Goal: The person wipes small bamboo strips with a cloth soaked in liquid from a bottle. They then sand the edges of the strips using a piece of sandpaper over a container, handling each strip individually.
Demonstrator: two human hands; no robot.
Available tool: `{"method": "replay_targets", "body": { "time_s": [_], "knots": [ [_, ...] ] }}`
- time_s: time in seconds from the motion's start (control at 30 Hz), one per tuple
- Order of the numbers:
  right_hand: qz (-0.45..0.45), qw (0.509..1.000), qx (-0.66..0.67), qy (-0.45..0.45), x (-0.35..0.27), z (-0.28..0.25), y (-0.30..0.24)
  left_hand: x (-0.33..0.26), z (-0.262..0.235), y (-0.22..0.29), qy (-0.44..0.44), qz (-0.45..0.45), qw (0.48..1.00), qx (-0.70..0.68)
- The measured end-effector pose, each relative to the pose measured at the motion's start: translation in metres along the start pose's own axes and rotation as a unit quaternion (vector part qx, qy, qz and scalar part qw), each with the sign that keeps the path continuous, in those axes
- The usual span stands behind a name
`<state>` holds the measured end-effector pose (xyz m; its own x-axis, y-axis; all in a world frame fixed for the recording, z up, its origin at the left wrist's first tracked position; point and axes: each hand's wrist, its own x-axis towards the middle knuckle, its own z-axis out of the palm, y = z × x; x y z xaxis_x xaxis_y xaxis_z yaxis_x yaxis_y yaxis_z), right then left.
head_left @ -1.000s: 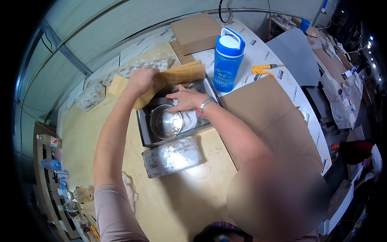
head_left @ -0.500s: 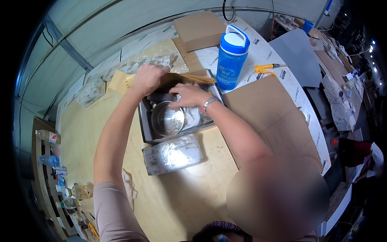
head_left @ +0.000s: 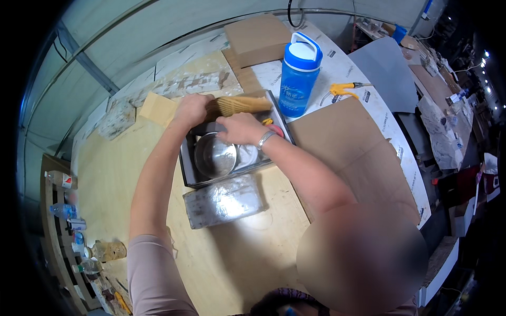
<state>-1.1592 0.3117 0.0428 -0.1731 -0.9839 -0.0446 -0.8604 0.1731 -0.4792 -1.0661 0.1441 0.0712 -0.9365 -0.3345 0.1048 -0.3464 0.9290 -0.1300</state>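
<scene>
A dark open box (head_left: 187, 174) lies on the wooden table and holds a shiny steel pot (head_left: 214, 156) and pale wrapped parts (head_left: 246, 155). My left hand (head_left: 192, 109) grips the left end of a corrugated cardboard piece (head_left: 242, 104) at the box's far edge. My right hand (head_left: 240, 128), with a metal bracelet at the wrist, rests on the dark piece at the box's far side, just below the cardboard; what its fingers hold is hidden.
A blue bottle (head_left: 298, 75) with a white lid stands right of the box. A plastic-wrapped block (head_left: 224, 201) lies in front of the box. A yellow-handled tool (head_left: 342, 89), a flat cardboard sheet (head_left: 348, 152) and a brown carton (head_left: 258, 32) are nearby. Bottles (head_left: 79, 242) stand on shelves at left.
The corrugated cardboard piece has come down from above the box to its far edge. Both hands moved slightly nearer with it.
</scene>
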Motion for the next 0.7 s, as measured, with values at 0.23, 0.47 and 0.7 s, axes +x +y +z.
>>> {"method": "replay_targets", "body": {
  "time_s": [0.23,0.47,0.7],
  "knots": [
    [-0.041,0.997,-0.016,0.060,0.001,0.004,0.009,-0.003,-0.007,0.010,0.000,-0.002,1.000,0.029],
    [-0.040,0.997,0.065,-0.006,0.043,0.007,0.002,0.004,0.011,-0.010,0.043,0.005,0.999,0.004],
    [0.035,0.992,0.063,-0.108,0.048,0.011,0.007,0.000,-0.002,-0.004,0.045,0.008,0.998,-0.032]
  ]
}}
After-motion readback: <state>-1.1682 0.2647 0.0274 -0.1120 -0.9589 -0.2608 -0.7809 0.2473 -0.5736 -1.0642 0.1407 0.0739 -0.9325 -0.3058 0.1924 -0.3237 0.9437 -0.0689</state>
